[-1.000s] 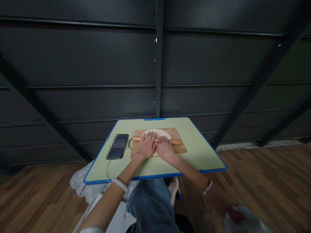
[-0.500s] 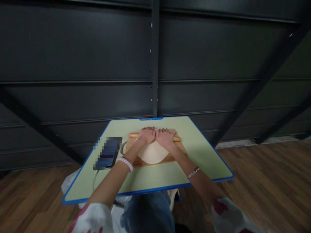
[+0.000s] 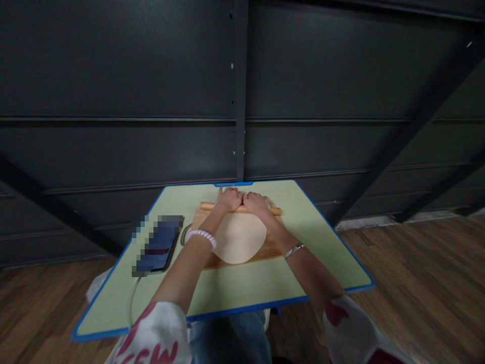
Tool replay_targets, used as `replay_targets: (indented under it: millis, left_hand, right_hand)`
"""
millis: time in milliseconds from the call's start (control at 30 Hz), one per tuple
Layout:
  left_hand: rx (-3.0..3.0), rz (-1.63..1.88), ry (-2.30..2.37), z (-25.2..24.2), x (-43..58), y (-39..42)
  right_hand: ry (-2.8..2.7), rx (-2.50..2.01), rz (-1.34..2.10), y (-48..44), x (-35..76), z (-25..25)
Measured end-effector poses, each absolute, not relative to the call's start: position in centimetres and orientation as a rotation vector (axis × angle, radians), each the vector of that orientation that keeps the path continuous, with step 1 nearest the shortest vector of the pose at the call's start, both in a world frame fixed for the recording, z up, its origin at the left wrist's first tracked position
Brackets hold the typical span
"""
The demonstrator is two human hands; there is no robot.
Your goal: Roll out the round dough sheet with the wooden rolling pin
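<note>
Fingers [image 3: 230,190], rolling pin [image 3: 207,207] farther forward, more dough [image 3: 240,237] showing

Dim light, soft detail, stretched edges.

single head view | from above the person's own forearms [image 3: 187,270] | facing forward, tilted down | table [image 3: 322,258] near, below centre | dark wall [image 3: 151,65] beyond, filling upper half

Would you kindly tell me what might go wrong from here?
The rolling pin lies near the far edge of the wooden board, so it might roll off if the left hand and right hand push forward. The cable runs close to the left sleeve, which might snag it and tug the phone.
</note>
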State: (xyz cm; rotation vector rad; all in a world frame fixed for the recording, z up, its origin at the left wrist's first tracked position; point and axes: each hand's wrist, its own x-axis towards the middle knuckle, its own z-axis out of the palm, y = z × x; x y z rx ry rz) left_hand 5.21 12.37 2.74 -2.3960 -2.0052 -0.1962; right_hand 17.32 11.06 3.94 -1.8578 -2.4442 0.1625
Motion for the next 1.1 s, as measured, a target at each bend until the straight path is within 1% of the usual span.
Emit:
replay_targets:
  millis: [167, 267, 467, 633, 833, 1100]
  left_hand:
    - [-2.392, -0.249, -1.934, 2.5, 5.2, 10.9]
    - [-2.377, -0.299, -1.870, 2.4, 5.0, 9.3]
    - [-2.433, -0.223, -1.765, 2.4, 4.5, 5.7]
    - [-2.437, -0.281, -1.671, 1.7, 3.6, 3.1]
    - [-2.531, -0.308, -1.571, 1.2, 2.4, -0.3]
    - [-2.564, -0.441, -1.500, 2.2, 1.8, -5.0]
  right_hand:
    - [-2.496, -1.748, 0.116, 9.8, 17.4, 3.4]
    - [-2.458, -1.685, 0.020, 7.8, 17.6, 3.1]
    - [-2.453, -1.541, -0.017, 3.3, 18.2, 2.7]
    - [-2.442, -1.431, -0.170, -0.2, 18.5, 2.4]
    - [-2.445, -1.321, -0.118, -3.7, 18.4, 2.1]
    - [-2.547, -1.244, -0.183, -7.2, 18.6, 1.5]
